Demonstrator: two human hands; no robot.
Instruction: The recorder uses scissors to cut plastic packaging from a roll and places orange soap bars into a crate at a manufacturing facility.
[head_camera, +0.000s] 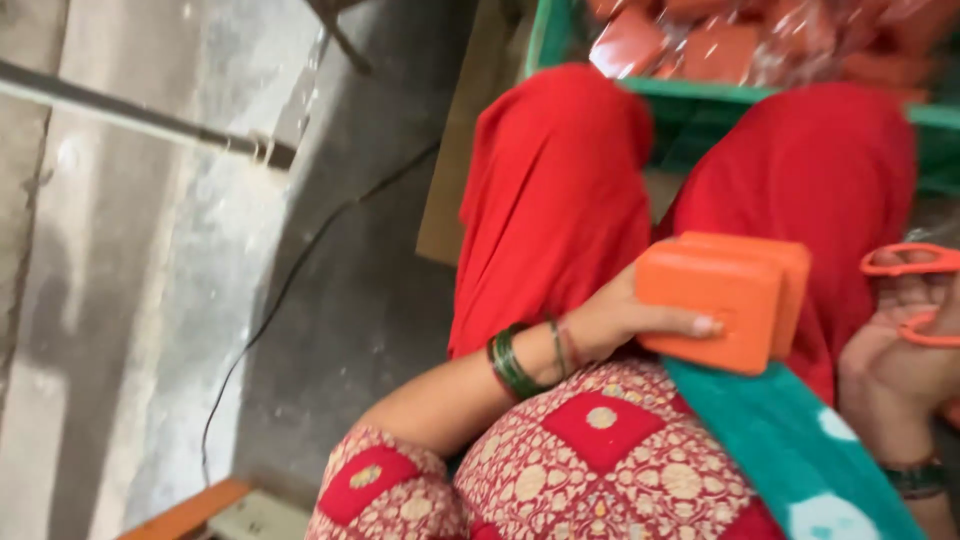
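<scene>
The left hand (625, 320) is gripping an orange box (725, 300) over the lap, fingers wrapping its near side. The right hand (915, 340) is closing on thin orange rings (915, 262) — probably handles, half cut off. Beyond both, a green crate (700, 95) of orange pieces.

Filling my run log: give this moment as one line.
left hand: grips orange box | right hand: holds orange scissors | green crate ahead
</scene>
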